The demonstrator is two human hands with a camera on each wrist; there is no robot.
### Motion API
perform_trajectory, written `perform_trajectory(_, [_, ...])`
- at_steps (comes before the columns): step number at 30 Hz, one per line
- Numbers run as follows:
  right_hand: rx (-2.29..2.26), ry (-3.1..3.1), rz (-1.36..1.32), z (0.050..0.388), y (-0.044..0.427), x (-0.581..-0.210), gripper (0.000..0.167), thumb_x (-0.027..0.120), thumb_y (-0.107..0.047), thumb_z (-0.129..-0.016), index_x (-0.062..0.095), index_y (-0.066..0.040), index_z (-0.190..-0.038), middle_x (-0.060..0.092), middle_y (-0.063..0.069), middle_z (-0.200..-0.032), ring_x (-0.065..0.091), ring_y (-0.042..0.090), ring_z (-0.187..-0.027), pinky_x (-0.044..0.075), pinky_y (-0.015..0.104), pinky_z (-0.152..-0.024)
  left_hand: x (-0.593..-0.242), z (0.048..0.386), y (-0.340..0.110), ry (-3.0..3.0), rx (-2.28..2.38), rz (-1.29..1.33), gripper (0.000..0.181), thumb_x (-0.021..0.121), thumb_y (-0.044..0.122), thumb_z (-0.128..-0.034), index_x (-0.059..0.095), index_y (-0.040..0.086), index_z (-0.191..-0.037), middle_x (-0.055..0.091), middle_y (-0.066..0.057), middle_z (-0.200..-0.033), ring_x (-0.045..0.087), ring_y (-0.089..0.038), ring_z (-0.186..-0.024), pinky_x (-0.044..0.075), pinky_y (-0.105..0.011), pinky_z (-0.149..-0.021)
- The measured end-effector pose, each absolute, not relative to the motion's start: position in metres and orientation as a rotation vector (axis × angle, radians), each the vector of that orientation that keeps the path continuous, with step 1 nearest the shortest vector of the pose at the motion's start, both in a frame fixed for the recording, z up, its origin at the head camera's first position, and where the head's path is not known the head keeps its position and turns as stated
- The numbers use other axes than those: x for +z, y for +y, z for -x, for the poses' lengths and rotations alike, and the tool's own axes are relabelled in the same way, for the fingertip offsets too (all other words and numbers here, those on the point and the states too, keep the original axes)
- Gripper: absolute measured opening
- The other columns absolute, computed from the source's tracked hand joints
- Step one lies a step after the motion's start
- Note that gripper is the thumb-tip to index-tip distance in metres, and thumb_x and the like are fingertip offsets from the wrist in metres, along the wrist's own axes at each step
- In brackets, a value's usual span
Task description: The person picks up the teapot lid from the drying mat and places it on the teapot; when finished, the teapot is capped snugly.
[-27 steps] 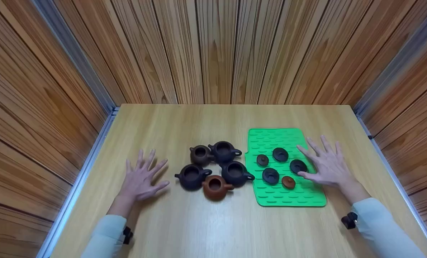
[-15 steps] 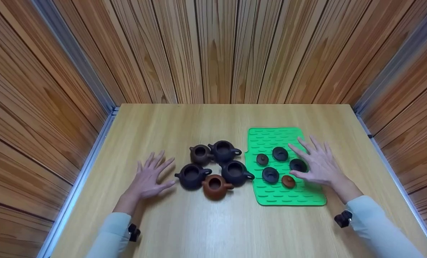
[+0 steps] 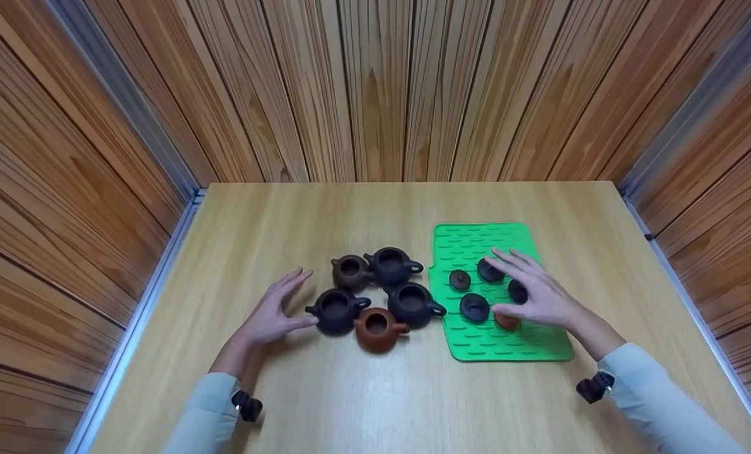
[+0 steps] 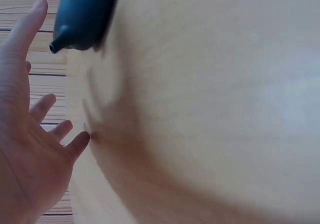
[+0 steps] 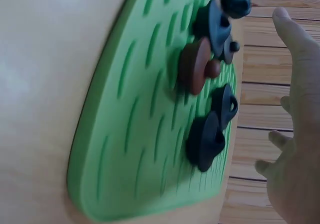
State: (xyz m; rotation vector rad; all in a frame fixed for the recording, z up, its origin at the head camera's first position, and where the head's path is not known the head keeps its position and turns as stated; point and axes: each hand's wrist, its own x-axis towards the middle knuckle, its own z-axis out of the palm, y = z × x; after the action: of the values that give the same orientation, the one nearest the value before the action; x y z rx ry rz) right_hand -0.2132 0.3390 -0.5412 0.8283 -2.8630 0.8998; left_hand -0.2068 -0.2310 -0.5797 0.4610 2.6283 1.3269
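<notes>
My left hand [image 3: 274, 315] is beside a black teapot [image 3: 337, 311], thumb and fingers spread and holding nothing. The same teapot's spout appears at the top of the left wrist view. Four others cluster with it, lidless: a red-brown teapot [image 3: 378, 330], a small dark brown teapot [image 3: 350, 272] and several black ones. Over the green mat [image 3: 507, 347] hovers my right hand [image 3: 539, 296], fingers apart and holding nothing. Beneath it, partly hidden, are a red-brown lid [image 3: 506, 322] and a black lid [image 3: 518, 291]. Another black lid [image 3: 474, 308] and a small brown lid [image 3: 459, 279] lie left.
The light wooden table [image 3: 362, 403] extends in front of and behind the teapots. Wood-plank walls [image 3: 375, 94] enclose it at the back and both sides. One black teapot's handle reaches the mat's left edge.
Both hands have moved inward: the left toward the nearest black teapot, the right leftward farther over the lids. Teapots and lids have stayed in place.
</notes>
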Motion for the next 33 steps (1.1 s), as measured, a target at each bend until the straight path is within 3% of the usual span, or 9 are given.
perform_trajectory(5, [1.227,-2.865,-0.756,0.211,0.329,-0.54,0.089,0.091,-0.022,-0.097,0.046,-0.015,-0.173,0.039,0.019,-0.183,0.031,0.055,-0.168,0.025,0.088,-0.127,-0.576,0.206,-0.224,2.506,1.492,-0.439,0.097,0.095,0.024,-0.0926,0.043,0.015,-0.174,0.032,-0.019,-0.186,0.029,-0.049,-0.173,0.022,-0.072,-0.139])
perform_trajectory(9, [1.291,-2.867,-0.738,0.209,0.324,-0.542,0.088,0.091,-0.019,-0.097,0.046,-0.012,-0.172,0.044,0.018,-0.18,0.036,0.05,-0.167,0.029,0.08,-0.131,-0.578,0.206,-0.221,2.469,1.566,-0.431,0.098,0.096,0.018,-0.0917,0.043,0.012,-0.174,0.042,-0.02,-0.181,0.044,-0.05,-0.165,0.032,-0.073,-0.135])
perform_trajectory(12, [1.261,-2.854,-0.746,0.207,0.322,-0.546,0.083,0.092,-0.016,-0.095,0.053,-0.014,-0.169,0.052,0.016,-0.175,0.045,0.038,-0.164,0.039,0.05,-0.136,-0.579,0.205,-0.219,2.469,1.579,-0.43,0.096,0.096,0.016,-0.0906,0.045,0.011,-0.172,0.049,-0.022,-0.176,0.052,-0.049,-0.158,0.039,-0.072,-0.13])
perform_trajectory(14, [1.25,-2.83,-0.772,0.207,0.321,-0.549,0.078,0.092,-0.014,-0.094,0.058,-0.014,-0.165,0.058,0.016,-0.17,0.051,0.025,-0.16,0.04,0.026,-0.13,-0.579,0.206,-0.217,2.47,1.58,-0.435,0.094,0.097,0.016,-0.0899,0.048,0.011,-0.171,0.051,-0.022,-0.175,0.055,-0.048,-0.155,0.044,-0.07,-0.127])
perform_trajectory(16, [1.251,-2.807,-0.8,0.207,0.32,-0.551,0.073,0.092,-0.012,-0.094,0.063,-0.014,-0.161,0.063,0.016,-0.163,0.055,0.014,-0.153,0.041,0.012,-0.121,-0.579,0.206,-0.215,2.469,1.584,-0.43,0.092,0.097,0.015,-0.0888,0.051,0.011,-0.168,0.054,-0.022,-0.172,0.058,-0.048,-0.152,0.047,-0.068,-0.125])
perform_trajectory(19, [1.254,-2.796,-0.841,0.207,0.318,-0.555,0.064,0.091,-0.012,-0.095,0.068,-0.008,-0.154,0.068,0.015,-0.155,0.059,0.014,-0.147,0.046,0.014,-0.118,-0.58,0.207,-0.212,2.474,1.583,-0.426,0.087,0.098,0.013,-0.0878,0.056,0.01,-0.164,0.06,-0.023,-0.166,0.063,-0.047,-0.145,0.052,-0.061,-0.12])
perform_trajectory(24, [1.197,-2.883,-0.854,0.206,0.313,-0.56,0.054,0.09,-0.019,-0.097,0.073,-0.006,-0.147,0.072,0.012,-0.15,0.063,0.035,-0.142,0.052,0.027,-0.118,-0.582,0.207,-0.21,2.438,1.597,-0.433,0.081,0.097,0.01,-0.0881,0.06,0.002,-0.159,0.064,-0.026,-0.159,0.067,-0.046,-0.138,0.062,-0.041,-0.106])
perform_trajectory(27, [1.173,-2.908,-0.862,0.207,0.312,-0.562,0.052,0.09,-0.019,-0.097,0.075,-0.008,-0.146,0.072,0.011,-0.148,0.064,0.04,-0.139,0.056,0.037,-0.115,-0.584,0.207,-0.21,2.417,1.61,-0.434,0.078,0.096,0.007,-0.0887,0.06,0.0,-0.158,0.065,-0.028,-0.156,0.068,-0.045,-0.135,0.065,-0.034,-0.099])
perform_trajectory(33, [1.171,-2.903,-0.886,0.209,0.315,-0.568,0.043,0.089,-0.016,-0.098,0.079,-0.013,-0.14,0.075,0.012,-0.141,0.068,0.028,-0.131,0.06,0.034,-0.106,-0.59,0.21,-0.208,2.411,1.618,-0.445,0.07,0.094,0.004,-0.0898,0.065,-0.001,-0.153,0.072,-0.029,-0.145,0.071,-0.043,-0.129,0.061,-0.031,-0.098])
